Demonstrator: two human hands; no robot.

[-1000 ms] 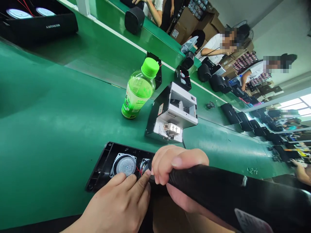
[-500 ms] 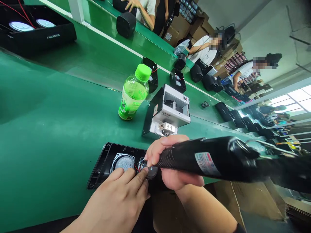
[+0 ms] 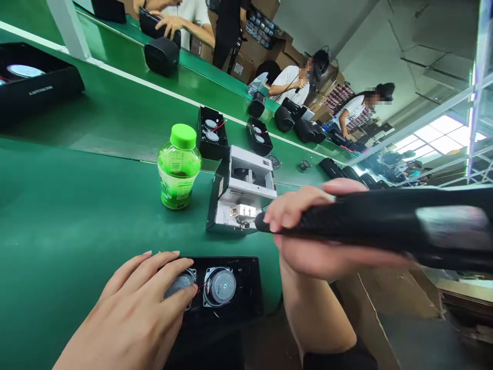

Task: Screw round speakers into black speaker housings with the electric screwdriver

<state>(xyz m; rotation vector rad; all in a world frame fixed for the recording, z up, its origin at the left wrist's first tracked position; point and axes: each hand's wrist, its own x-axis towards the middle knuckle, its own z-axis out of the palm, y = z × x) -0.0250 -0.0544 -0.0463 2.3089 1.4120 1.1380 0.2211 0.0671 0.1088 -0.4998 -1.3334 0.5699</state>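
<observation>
My right hand is wrapped round a black electric screwdriver, held nearly level. The tool's tip is at the front of a grey-and-black screw feeder, by its small metal block; whether they touch, I cannot tell. Below lies a black speaker housing with two round speaker drivers set in it. The right-hand driver is uncovered, with a thin red wire beside it. My left hand lies over the left-hand driver, fingers stretched and apart, partly hiding it.
A green-capped drink bottle stands left of the feeder. Behind, more open housings with drivers sit along the green bench. A larger black housing is at far left. Co-workers work across the bench. A cardboard box is at lower right.
The screwdriver's tip has left the right-hand driver and moved up to the screw feeder. My left hand has shifted left, off that driver, and its fingers have spread. The view has turned.
</observation>
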